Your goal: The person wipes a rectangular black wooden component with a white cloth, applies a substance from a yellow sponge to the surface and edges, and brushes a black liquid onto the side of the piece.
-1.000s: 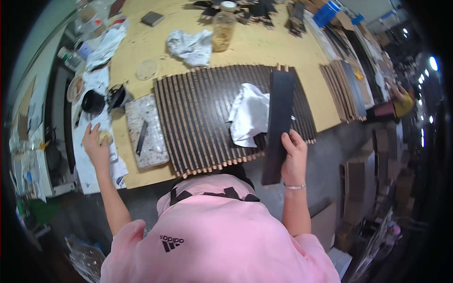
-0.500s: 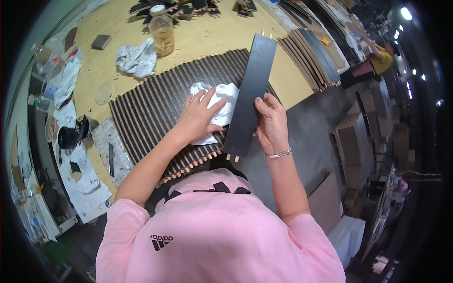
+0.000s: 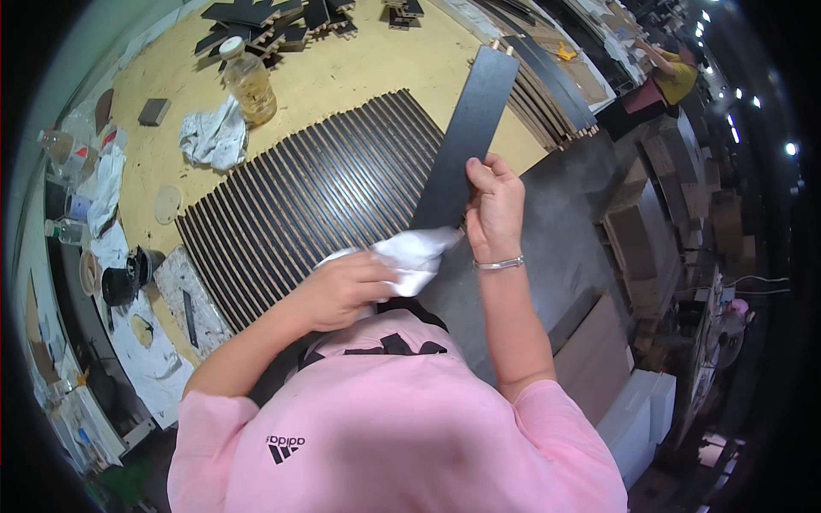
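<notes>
My right hand (image 3: pixel 494 205) grips a long flat black wooden slat (image 3: pixel 466 137) by its right edge, thumb on the face; light dowel pegs stick out of its upper end. Bunched in my left hand (image 3: pixel 346 286) is a white cloth (image 3: pixel 415 258), somewhat blurred, which covers the slat's lower end. Below and left of the slat, a row of black slats (image 3: pixel 308 188) stands packed edge to edge on the yellow table (image 3: pixel 342 73). My left hand is just over the near edge of that row.
A capped bottle of yellowish liquid (image 3: pixel 250 85) and a crumpled rag (image 3: pixel 214 135) stand beyond the row. Short dark pieces (image 3: pixel 248 21) lie heaped at the back. Black pots (image 3: pixel 124 284) are at left. More slats (image 3: pixel 547 120) are stacked at right; a co-worker (image 3: pixel 676 77) is farther off.
My left hand has lifted the cloth off the row and brought it nearer to me, onto the held slat's lower end. The slat stays in my right hand; the view has shifted slightly.
</notes>
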### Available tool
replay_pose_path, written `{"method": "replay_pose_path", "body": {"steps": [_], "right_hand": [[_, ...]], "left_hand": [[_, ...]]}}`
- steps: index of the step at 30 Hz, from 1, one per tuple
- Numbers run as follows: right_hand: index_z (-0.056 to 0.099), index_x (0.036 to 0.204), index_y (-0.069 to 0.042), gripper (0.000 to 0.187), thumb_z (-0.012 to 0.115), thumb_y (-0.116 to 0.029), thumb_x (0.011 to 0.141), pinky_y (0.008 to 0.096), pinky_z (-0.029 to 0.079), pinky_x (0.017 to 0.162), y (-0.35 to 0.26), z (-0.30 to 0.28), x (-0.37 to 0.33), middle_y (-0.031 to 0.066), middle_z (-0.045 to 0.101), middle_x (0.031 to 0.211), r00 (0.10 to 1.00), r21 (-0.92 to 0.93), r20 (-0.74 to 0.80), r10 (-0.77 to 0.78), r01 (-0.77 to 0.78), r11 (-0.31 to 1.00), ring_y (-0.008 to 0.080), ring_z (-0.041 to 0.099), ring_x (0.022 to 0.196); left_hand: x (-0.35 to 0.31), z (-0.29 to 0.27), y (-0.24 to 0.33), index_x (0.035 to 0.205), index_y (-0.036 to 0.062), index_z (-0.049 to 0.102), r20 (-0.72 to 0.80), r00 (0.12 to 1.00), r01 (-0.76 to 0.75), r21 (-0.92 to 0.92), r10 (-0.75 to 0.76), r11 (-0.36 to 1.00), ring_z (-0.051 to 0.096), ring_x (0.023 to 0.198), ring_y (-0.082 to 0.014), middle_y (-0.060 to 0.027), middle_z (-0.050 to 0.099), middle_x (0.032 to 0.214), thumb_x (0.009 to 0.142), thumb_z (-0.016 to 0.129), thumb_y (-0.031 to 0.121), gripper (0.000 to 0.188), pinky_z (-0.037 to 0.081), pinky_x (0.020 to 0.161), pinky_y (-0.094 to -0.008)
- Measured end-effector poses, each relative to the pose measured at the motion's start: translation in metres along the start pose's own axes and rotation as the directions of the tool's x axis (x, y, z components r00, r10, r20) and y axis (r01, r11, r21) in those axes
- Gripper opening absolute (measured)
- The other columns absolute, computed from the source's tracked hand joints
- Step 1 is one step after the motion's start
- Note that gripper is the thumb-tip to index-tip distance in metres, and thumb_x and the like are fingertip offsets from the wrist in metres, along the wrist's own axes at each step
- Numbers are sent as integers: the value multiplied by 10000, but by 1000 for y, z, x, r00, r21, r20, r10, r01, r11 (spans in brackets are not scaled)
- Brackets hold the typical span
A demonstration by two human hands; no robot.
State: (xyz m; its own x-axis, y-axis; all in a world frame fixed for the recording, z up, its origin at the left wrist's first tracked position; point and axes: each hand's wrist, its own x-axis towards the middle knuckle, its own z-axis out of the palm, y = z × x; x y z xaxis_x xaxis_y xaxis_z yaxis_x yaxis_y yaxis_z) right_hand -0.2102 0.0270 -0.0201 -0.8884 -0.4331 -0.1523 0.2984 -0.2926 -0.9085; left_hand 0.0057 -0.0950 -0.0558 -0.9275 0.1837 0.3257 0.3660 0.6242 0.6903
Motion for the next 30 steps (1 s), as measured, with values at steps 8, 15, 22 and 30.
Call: {"method": "replay_pose_path", "body": {"steps": [8,15,22,30], "right_hand": [[603,1065,57,329,524,-253,989,301,506,612,9,-13,-13,103,637,870,931,221,296,212,-282,933,161,603,730],[515,1278,-27,454,420,-377,1005,355,528,884,25,0,-55,106,666,1041,717,281,413,562,-687,670,239,647,958],[568,1164,55,504,291,-333,998,423,567,741,29,-43,-38,232,647,1060,566,154,666,487,-742,653,308,661,829],[468,1281,41,386,571,-134,953,366,582,793,-22,-93,37,220,650,1074,627,-131,633,454,-491,861,262,688,853]], "left_hand": [[-8,-54,15,1039,27,712,-666,701,273,-82,-257,958,670,955,-295,-186,670,1039,709,585,-84,371,508,838,-313],[26,-13,51,1058,27,666,-464,886,33,71,3,997,627,1010,-361,-192,621,1167,639,607,-65,433,509,871,-412],[45,-36,-9,1054,21,680,-737,640,367,45,-217,929,630,1016,-339,-198,634,1100,739,598,-77,340,499,883,-379],[54,21,-68,983,12,682,-663,644,565,77,-380,822,624,1003,-348,-177,640,1058,734,628,-32,259,486,867,-384]]}}
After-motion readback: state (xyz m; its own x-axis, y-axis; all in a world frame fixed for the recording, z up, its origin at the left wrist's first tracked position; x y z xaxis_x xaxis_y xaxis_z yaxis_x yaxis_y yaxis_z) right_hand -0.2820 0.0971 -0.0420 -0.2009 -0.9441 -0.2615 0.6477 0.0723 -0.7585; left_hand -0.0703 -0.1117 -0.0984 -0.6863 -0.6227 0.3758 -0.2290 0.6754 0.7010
